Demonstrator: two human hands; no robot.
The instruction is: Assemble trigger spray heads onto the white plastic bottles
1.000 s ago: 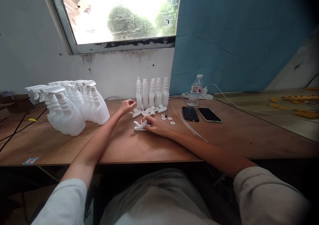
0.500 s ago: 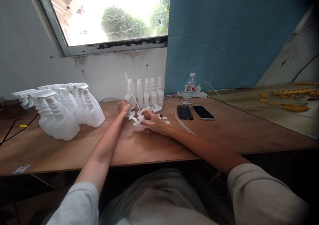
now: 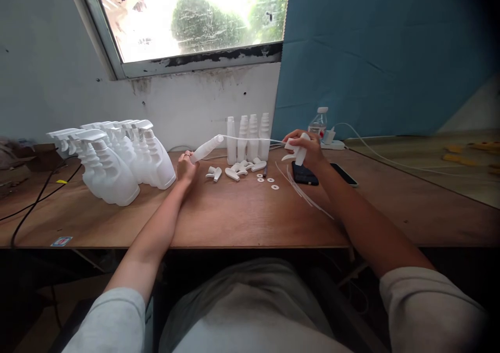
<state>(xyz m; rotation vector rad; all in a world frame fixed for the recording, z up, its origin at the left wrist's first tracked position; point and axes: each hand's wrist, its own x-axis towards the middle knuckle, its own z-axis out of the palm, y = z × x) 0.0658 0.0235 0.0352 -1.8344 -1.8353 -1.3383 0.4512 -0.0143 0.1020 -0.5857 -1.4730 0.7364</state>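
My left hand (image 3: 186, 166) is closed round the base of a white plastic bottle (image 3: 206, 148) and holds it tilted, neck pointing right. My right hand (image 3: 307, 150) is raised over the table, closed on a white trigger spray head (image 3: 296, 150). A thin white dip tube (image 3: 250, 138) runs from that head leftward to the bottle's mouth. Between my hands, loose spray heads (image 3: 234, 171) and small white washers (image 3: 269, 181) lie on the wooden table (image 3: 242, 217). Three empty bottles (image 3: 250, 137) stand upright behind them.
A group of finished spray bottles (image 3: 117, 160) stands at the left. Spare dip tubes (image 3: 300, 191), two phones (image 3: 344, 173), a water bottle (image 3: 318, 124) and a white power strip (image 3: 332, 143) sit to the right. Black cables (image 3: 35, 197) cross the far left.
My left hand took a bottle from the row and tipped it sideways. My right hand lifted the spray head off the table and carried it right, with its tube now aimed at the bottle's mouth.
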